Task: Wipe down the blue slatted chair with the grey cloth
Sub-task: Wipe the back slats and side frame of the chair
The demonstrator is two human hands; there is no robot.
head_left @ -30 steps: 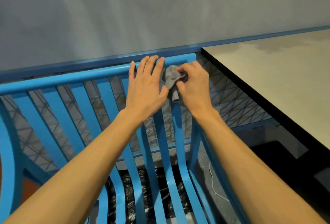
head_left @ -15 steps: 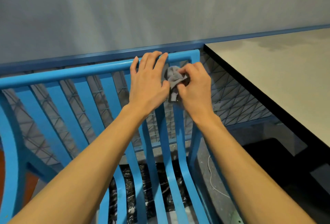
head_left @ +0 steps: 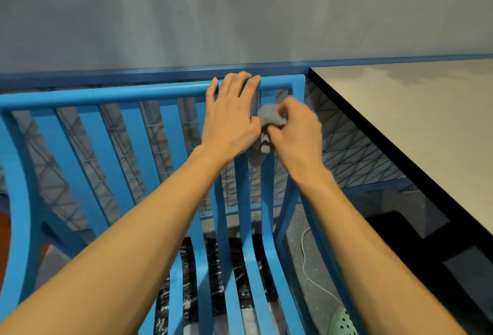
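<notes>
A grey wall [head_left: 240, 14] fills the top of the view, with a dark blue strip along its foot. Below it stands the blue slatted chair [head_left: 106, 93], back toward the wall and seat toward the person. Its top rail runs left to right across the view. The slats run down from the rail toward the person and curve into the seat.

A pale tabletop [head_left: 413, 121] with a black edge lies to the right of the chair, just beside its right corner. Wire mesh [head_left: 346, 153] shows behind the slats.

The left hand [head_left: 229, 118] lies flat on the chair back near the right end, fingers straight and spread a little, fingertips over the top rail. The right hand [head_left: 296, 132] is just beside it, its grip pinching the grey cloth [head_left: 270, 118] with curled fingers.

The cloth is bunched against one of the rightmost slats, just under the rail and between the two hands. Its loose end hangs down along the slat.

On the floor, right of the seat, lie a thin white cable [head_left: 304, 254] and a green shoe [head_left: 342, 320].
</notes>
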